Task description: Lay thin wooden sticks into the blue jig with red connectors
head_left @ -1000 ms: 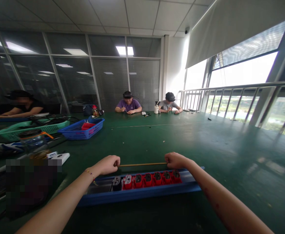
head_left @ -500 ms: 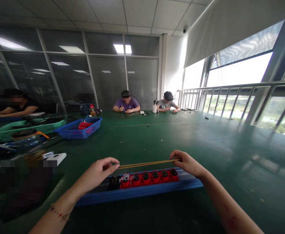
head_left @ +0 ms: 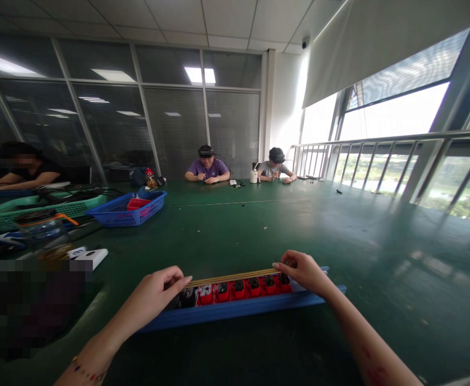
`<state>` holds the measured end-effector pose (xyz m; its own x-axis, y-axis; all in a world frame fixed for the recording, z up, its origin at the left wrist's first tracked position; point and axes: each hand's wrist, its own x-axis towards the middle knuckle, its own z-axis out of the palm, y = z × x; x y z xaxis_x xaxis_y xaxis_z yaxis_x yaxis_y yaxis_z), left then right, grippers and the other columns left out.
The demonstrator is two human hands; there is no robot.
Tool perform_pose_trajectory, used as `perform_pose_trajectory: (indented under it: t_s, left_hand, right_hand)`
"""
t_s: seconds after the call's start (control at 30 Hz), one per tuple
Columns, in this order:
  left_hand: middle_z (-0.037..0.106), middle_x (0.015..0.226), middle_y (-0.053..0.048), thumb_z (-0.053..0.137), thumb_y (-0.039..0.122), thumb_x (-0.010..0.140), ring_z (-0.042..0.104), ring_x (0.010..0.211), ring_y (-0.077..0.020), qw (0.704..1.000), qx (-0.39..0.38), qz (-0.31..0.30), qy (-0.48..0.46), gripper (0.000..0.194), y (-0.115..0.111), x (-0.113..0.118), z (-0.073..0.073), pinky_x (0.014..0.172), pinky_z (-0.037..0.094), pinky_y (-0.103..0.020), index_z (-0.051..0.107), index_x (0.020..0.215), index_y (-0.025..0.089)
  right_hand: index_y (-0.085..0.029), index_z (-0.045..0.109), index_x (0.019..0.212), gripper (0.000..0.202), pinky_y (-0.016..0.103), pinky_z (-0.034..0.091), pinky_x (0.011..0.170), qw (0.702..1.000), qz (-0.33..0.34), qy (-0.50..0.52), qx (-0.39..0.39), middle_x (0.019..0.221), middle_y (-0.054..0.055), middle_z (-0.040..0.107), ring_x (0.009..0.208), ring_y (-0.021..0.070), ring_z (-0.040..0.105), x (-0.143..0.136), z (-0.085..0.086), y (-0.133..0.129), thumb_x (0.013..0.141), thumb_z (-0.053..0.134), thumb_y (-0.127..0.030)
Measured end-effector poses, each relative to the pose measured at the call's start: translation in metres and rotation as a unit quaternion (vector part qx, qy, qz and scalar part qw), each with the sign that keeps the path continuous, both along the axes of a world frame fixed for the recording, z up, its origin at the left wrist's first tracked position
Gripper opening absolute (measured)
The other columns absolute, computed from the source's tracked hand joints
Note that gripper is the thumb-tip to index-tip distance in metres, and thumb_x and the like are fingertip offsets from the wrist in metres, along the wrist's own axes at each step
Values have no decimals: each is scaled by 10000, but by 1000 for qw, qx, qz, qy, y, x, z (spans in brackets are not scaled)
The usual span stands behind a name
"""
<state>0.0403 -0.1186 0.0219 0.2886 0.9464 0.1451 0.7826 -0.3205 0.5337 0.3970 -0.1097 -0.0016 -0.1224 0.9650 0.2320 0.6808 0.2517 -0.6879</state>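
Note:
A thin yellow double strand, which looks like a stretched rubber band (head_left: 235, 276), runs taut between my hands. My left hand (head_left: 166, 289) pinches its left end between thumb and fingers. The right end is pinched by my right hand (head_left: 301, 271). Just below both hands lies a long, narrow blue tray (head_left: 243, 309), and the strand runs along its far side. Inside the tray is a row of several red blocks (head_left: 238, 289) with dark tops. A black piece (head_left: 187, 297) sits at the row's left end, partly covered by my left hand.
On the left stand a blue basket (head_left: 128, 213) with a red container and a green basket (head_left: 58, 206) with black cables. A jar (head_left: 44, 233) and a white device (head_left: 96, 258) are nearer. Several people sit across the green table (head_left: 319, 225); a railing lines the right side.
Both hands have lowered the yellow rubber band from above the tray to its far edge. My right hand has shifted slightly left. The tray sits a little farther right and higher in view.

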Motion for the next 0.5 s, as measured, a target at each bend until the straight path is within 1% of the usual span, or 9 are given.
perform_pose_trajectory:
  t_s: [0.1, 0.17, 0.23, 0.4, 0.5]
  left_hand:
    - [545, 590, 42, 375, 524, 801, 515, 576, -131, 1000, 14, 16, 16, 381, 1, 0, -4, 533, 331, -195, 510, 652, 201]
    - [541, 586, 42, 370, 528, 801, 510, 566, -130, 999, 15, 20, 20, 382, 2, 0, -5, 524, 325, -195, 506, 656, 203]
    - [548, 597, 40, 371, 528, 799, 511, 566, -130, 1000, 10, 15, 20, 372, 2, 0, -5, 521, 326, -195, 506, 672, 205]
    - [588, 644, 28, 374, 534, 790, 535, 581, -138, 1000, -26, 8, 16, 359, 3, -4, -6, 517, 331, -198, 516, 730, 210]
    - [600, 655, 25, 370, 541, 789, 543, 586, -143, 999, -37, 8, 20, 364, 5, -6, -7, 513, 329, -200, 529, 762, 215]
  right_hand:
    - [-192, 540, 686, 397, 206, 277, 424, 995, -61, -60, 51, 498, -16, 532, 454, 111, 470, -4, -2, 1, 736, 460, -577]
    - [-199, 538, 712, 396, 206, 262, 419, 992, -73, -78, 65, 477, -23, 522, 438, 111, 466, -6, -3, 0, 762, 422, -574]
    - [-204, 537, 734, 391, 206, 246, 414, 991, -66, -95, 73, 451, -32, 503, 417, 108, 450, -6, -2, -1, 777, 401, -568]
    - [-206, 550, 783, 383, 211, 219, 409, 989, -17, -128, 75, 409, -50, 458, 377, 98, 399, -7, -1, -5, 807, 369, -543]
    - [-206, 558, 783, 383, 219, 208, 414, 986, -13, -144, 80, 401, -53, 441, 375, 98, 391, -7, -2, -6, 816, 361, -532]
